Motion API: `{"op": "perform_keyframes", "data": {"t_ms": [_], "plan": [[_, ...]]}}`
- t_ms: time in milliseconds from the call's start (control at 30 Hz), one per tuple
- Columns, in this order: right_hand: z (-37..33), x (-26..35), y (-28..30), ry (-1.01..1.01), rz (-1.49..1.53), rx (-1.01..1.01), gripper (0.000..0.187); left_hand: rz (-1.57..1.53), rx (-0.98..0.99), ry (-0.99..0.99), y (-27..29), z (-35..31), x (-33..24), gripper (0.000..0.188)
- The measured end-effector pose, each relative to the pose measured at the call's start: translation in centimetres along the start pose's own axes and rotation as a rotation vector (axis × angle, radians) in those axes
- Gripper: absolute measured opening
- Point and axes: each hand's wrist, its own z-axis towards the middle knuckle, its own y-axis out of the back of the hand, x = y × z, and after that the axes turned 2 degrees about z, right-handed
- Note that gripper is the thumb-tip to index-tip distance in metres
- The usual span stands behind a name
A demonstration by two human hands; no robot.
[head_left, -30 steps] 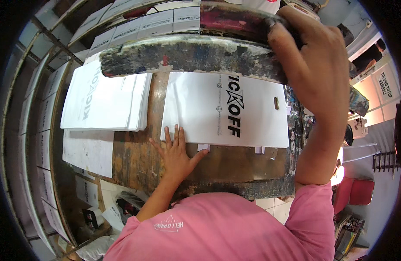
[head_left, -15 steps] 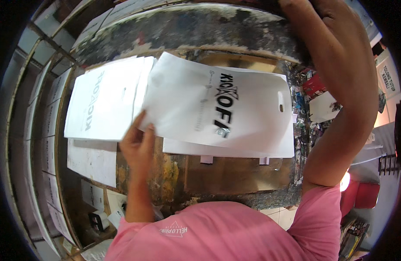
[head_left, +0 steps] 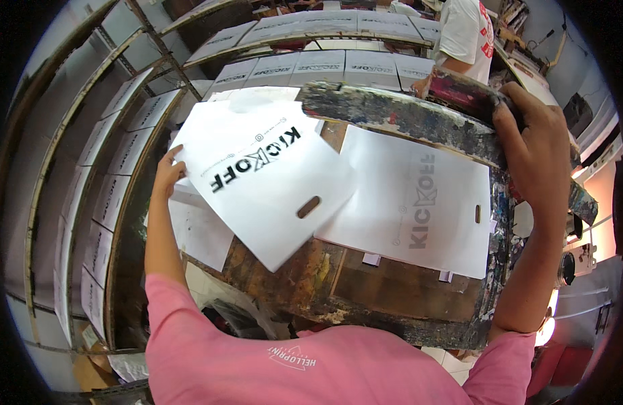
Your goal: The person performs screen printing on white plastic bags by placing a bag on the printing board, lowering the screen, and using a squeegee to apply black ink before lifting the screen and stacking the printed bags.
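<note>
My left hand (head_left: 168, 172) pinches the edge of a white flat bag (head_left: 271, 216) with black lettering and an oval handle slot. The bag slants over a pile of white bags (head_left: 217, 118) on the left, its slotted end above the table. On the right, another white bag (head_left: 453, 229) lies flat, its grey lettering faint. My right hand (head_left: 531, 135) is closed round the right end of a raised, paint-stained screen-printing frame (head_left: 392, 121), beyond that bag. A dark reddish bar (head_left: 456, 91) rests along the frame by my fingers; part of my grip is hidden.
Racks with rows of printed white bags stand left (head_left: 115, 175) and at the back (head_left: 318, 64). A person in a white shirt (head_left: 463, 34) is at the far right. The stained wooden table (head_left: 277, 270) has small white tabs (head_left: 371, 259) beside the right-hand bag.
My left hand has carried the printed bag leftward and turned it, off the right-hand bag and over the left pile. The view has tilted up, showing the back racks and the person.
</note>
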Motion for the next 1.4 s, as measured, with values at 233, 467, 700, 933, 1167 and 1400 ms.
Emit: {"op": "perform_keyframes", "data": {"t_ms": [233,467,700,933,1167,1400], "plan": [[-2.1,1.2,0.3,-0.032,-0.081,-0.028,0.041,0.267,0.101,-0.399,-13.6,-9.6,-10.8,0.066],[-15.6,3.9,-1.8,0.014,-0.100,0.539,0.068,-1.263,0.810,0.104,-22.1,-33.9,-12.4,0.111],[-26.5,3.5,-7.3,-0.132,0.231,0.737,0.043,-1.070,0.699,0.619,-27.0,-34.9,-2.6,0.103],[-26.1,1.2,-13.1,-0.047,0.143,0.727,0.049,-1.018,0.621,0.595,-27.9,-36.3,1.2,0.099],[-16.6,-9.9,-26.4,0.033,0.022,0.511,0.036,-1.085,0.715,0.503,-27.6,-36.1,2.0,0.107],[-5.6,-18.3,-31.4,0.042,0.082,0.710,0.041,-1.350,0.803,0.397,-27.7,-35.8,3.9,0.104]]}}
